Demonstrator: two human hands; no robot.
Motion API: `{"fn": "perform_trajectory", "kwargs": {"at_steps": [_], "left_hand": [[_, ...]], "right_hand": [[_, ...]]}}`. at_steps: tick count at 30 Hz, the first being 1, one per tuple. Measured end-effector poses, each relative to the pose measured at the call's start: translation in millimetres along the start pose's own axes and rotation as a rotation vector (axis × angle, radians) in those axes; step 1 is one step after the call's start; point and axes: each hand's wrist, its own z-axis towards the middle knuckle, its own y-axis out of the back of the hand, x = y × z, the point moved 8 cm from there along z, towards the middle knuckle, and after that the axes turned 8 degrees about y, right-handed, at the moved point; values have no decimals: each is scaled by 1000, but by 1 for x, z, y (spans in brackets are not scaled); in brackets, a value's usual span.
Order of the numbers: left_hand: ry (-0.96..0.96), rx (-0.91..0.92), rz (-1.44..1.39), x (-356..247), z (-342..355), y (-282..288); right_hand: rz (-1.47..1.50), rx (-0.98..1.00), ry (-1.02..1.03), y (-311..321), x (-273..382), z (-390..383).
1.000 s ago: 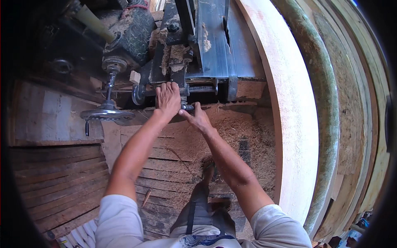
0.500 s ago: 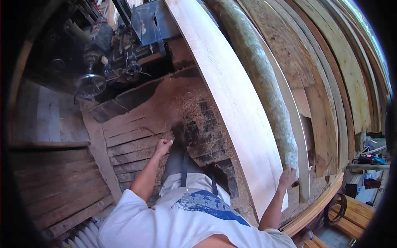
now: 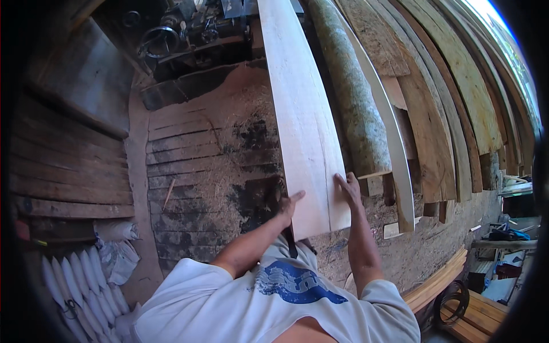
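A long pale plank runs away from me, its near end just in front of my body. My left hand is closed on its left edge, thumb on top. Closed at the right edge, a little farther up, is my right hand, also with the thumb on the upper face; its fingers are partly hidden. A bark-covered log lies to the right of the plank, its cut end just beyond my right hand. Beside the log is a thin pale slab.
Rough boards lie side by side at right. A machine with a handwheel stands at far left. Stacked timbers and white rolls are on the left. A thin stick lies on the sawdust-strewn slatted floor. Strips lie low right.
My left hand has come right, from apart from the plank onto its left edge. My right hand has left the log's near end for the plank's right edge. The view has shifted.
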Motion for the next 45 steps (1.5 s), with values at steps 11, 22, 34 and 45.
{"fn": "perform_trajectory", "kwargs": {"at_steps": [11,22,34,45], "left_hand": [[-129,-55,174,67,-75,178],[-41,33,-115,495,-297,181],[-55,-21,-119,804,-485,249],[-32,-153,-25,943,-710,361]], "right_hand": [[707,423,-248,-159,-28,-197],[500,287,-350,-19,-191,-589],[819,388,-336,20,-250,-868],[674,298,-167,-29,-237,-1076]]}}
